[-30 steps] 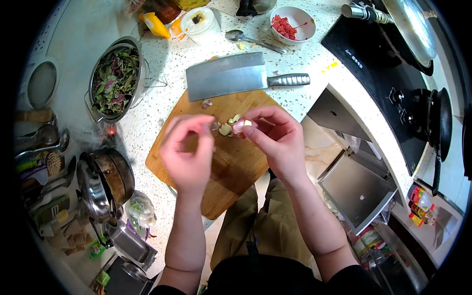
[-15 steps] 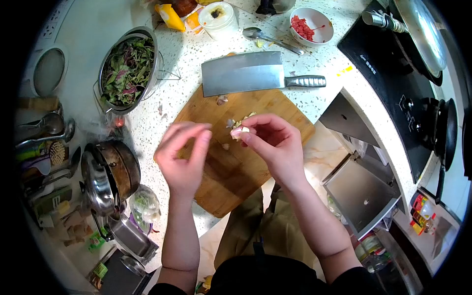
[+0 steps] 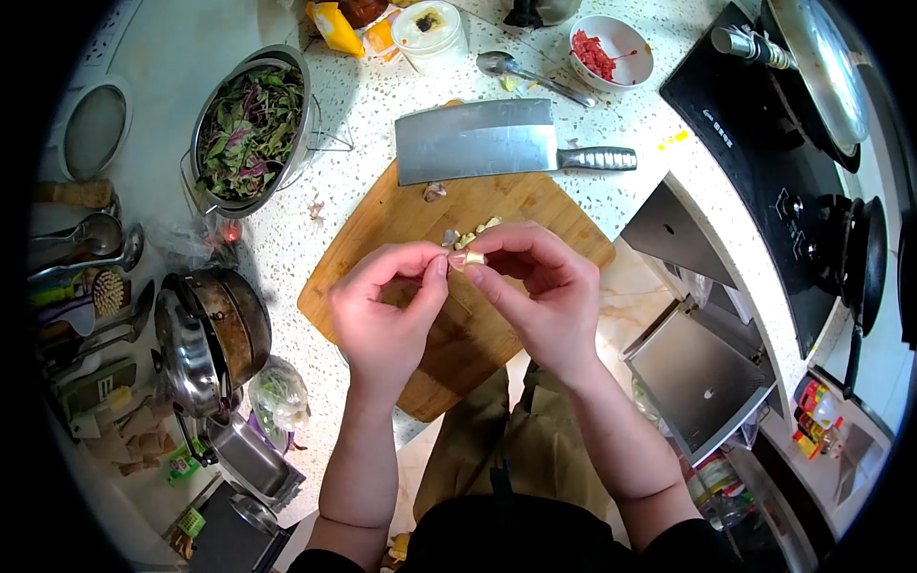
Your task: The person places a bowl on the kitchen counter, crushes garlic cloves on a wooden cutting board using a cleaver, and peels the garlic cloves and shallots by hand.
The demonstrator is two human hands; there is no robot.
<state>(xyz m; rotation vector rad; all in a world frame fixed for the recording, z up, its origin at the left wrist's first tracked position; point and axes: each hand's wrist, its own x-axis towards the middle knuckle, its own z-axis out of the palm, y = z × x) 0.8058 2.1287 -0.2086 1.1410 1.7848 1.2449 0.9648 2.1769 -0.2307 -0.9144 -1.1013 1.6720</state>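
Between the fingertips of both hands is a garlic clove (image 3: 462, 259) with pinkish skin and a pale bare end. My right hand (image 3: 544, 301) pinches it from the right. My left hand (image 3: 390, 304) has thumb and forefinger pressed together on its left end. Below them lies a wooden cutting board (image 3: 382, 220), with pale garlic pieces (image 3: 478, 230) just beyond the fingers and a small unpeeled clove (image 3: 435, 192) higher up. A cleaver (image 3: 476, 140) rests across the board's far edge, handle to the right.
A colander of leafy greens (image 3: 250, 134) stands at the left. Farther back are a white tub (image 3: 430, 43), a spoon (image 3: 535, 76) and a bowl with chopped red pieces (image 3: 611, 55). The black stove (image 3: 755, 172) is at the right, above an open drawer (image 3: 702, 377). Pots (image 3: 215, 334) stand at lower left.
My left hand has moved right and closed onto the clove, where it was apart with fingers spread before. The whole view has shifted, so the board and cleaver appear farther right.
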